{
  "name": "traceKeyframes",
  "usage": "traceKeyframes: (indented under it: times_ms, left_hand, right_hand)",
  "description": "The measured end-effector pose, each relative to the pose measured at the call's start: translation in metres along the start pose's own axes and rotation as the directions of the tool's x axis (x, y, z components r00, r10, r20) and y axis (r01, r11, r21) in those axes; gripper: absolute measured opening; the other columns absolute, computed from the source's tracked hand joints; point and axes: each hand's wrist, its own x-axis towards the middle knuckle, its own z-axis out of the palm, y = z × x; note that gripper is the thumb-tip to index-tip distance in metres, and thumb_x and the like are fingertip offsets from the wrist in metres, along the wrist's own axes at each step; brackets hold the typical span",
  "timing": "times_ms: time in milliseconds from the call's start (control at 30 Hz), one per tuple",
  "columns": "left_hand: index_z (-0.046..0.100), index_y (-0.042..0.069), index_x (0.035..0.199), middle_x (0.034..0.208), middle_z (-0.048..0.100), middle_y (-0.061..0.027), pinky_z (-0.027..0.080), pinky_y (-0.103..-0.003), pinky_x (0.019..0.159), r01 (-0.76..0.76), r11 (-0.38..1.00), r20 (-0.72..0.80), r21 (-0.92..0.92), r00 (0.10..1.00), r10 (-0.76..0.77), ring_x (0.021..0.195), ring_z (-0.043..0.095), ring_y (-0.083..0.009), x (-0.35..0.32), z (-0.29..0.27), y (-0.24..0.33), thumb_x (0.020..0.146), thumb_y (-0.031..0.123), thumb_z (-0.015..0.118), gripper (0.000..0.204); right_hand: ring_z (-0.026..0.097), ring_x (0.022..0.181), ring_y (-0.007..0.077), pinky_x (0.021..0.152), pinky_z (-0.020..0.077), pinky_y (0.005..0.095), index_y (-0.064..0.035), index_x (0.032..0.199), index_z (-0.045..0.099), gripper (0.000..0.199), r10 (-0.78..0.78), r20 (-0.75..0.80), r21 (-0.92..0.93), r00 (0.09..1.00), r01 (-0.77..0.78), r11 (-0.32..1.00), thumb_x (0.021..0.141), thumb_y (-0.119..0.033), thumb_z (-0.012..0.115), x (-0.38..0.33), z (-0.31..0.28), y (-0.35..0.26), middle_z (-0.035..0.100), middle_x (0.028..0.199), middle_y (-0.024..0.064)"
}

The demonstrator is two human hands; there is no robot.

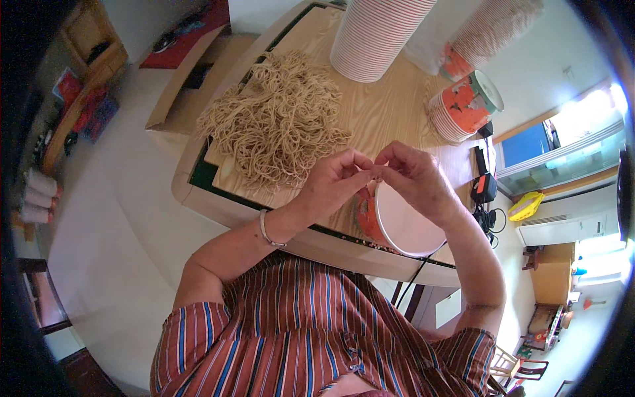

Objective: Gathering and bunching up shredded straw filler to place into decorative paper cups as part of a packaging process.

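My left hand (338, 180), with a bangle on its wrist, and my right hand (419, 182) meet fingertip to fingertip over the table's near edge. Both are closed in a pinch; whatever lies between the fingertips is too small to make out. Right below them a paper bucket (413, 228), white inside with an orange-red printed outside, stands partly hidden by my right hand and forearm. Left of my hands spreads a big tangled heap of beige cord strands (278, 119) on the wood-grain table (370, 109).
A tall stack of white paper buckets (380, 36) rises at the table's far side. To its right are a bagged stack (493, 33) and a shorter stack of orange printed tubs (463, 106). Black adapters (484, 188) and cables lie at the right edge. A cardboard box (192, 86) sits left.
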Motion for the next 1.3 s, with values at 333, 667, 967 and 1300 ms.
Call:
traceKeyframes:
  times_ms: [333,667,967,1300]
  left_hand:
    - [0.064,0.000,0.105,0.089,0.068,-0.0011,0.051,-0.019,0.071,-0.021,0.998,-0.008,0.060,1.000,0.021,0.079,0.063,-0.0039,0.000,-0.003,-0.006,0.093,0.010,0.064,0.016]
    - [0.064,0.002,0.103,0.091,0.067,-0.0017,0.057,-0.024,0.073,-0.024,0.998,-0.003,0.049,1.000,0.024,0.082,0.065,-0.0088,-0.001,-0.005,-0.007,0.093,0.007,0.064,0.012]
    - [0.065,0.002,0.107,0.093,0.068,-0.0021,0.056,-0.024,0.074,0.063,0.993,0.008,0.100,0.998,-0.065,0.082,0.065,-0.0093,-0.001,-0.004,0.000,0.092,0.010,0.066,0.017]
    - [0.065,0.001,0.097,0.082,0.067,0.0000,0.051,-0.020,0.067,0.035,0.999,-0.024,-0.034,0.999,-0.036,0.076,0.062,-0.0047,0.003,0.003,-0.010,0.091,0.010,0.067,0.011]
  right_hand:
    - [0.062,0.064,0.0367,0.059,0.0475,0.0440,-0.0032,0.085,0.061,0.038,0.068,0.118,-0.315,0.991,-0.028,0.949,0.093,-0.040,0.060,0.007,-0.008,-0.022,0.061,0.068,0.0180]
    - [0.064,0.073,0.0393,0.064,0.0487,0.0467,-0.0035,0.087,0.060,0.034,0.064,0.152,-0.292,0.986,-0.017,0.956,0.094,-0.037,0.058,0.008,-0.008,-0.025,0.063,0.073,0.0193]
    - [0.066,0.069,0.0338,0.063,0.0499,0.0423,-0.0036,0.090,0.064,0.027,0.063,0.084,-0.234,0.994,-0.042,0.971,0.092,-0.031,0.061,0.007,-0.007,-0.017,0.064,0.074,0.0176]
    - [0.064,0.065,0.0327,0.060,0.0484,0.0417,-0.0033,0.088,0.062,0.029,0.043,0.077,-0.256,0.996,-0.021,0.966,0.092,-0.032,0.061,0.009,-0.006,-0.020,0.063,0.072,0.0172]
